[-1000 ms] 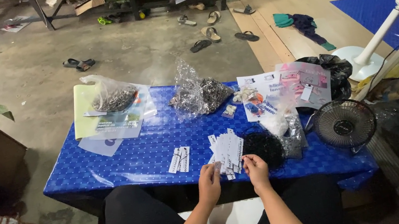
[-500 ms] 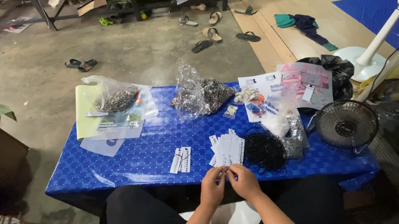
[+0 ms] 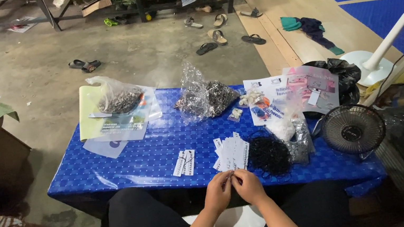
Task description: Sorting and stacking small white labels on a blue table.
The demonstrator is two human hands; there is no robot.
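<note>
Pinching together over glossy blue table edge (image 3: pixel 130 167): left hand (image 3: pixel 219 191), right hand (image 3: pixel 249 185); grip contents indiscernible; white cards (image 3: pixel 231 153) near.

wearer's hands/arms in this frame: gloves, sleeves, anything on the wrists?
Both bare: no gloves on the left hand or the right hand. Forearms are uncovered as far as the bottom edge of the head view, so no sleeve shows. No watch, band or ring can be made out. Dark trousers cover the legs below.

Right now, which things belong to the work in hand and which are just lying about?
In use:
left hand and right hand, fingertips together
white card stack
black tangled heap
two loose cards

Lying about:
small fan
sandals
black bag
</note>
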